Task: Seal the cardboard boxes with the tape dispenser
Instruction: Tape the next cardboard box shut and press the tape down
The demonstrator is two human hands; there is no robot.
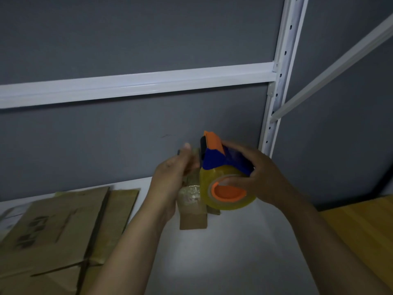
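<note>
the right hand (263, 177) is gripping the blue and orange plastic tape dispenser (221, 160) with its roll of clear yellowish tape (212, 185), fingers curled round the blue body, holding it right against the small brown cardboard box (192, 218). the left hand (170, 177) is clasping that tape-wrapped box over the white shelf surface (234, 248), thumb sticking up. flattened brown cardboard boxes (53, 226) are lying on the shelf to the left, well apart

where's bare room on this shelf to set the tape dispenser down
Bare: the white shelf in front, between the flattened cardboard at left and the wooden top at right. Crowded: the left under cardboard, and farther back around the small box.
</note>
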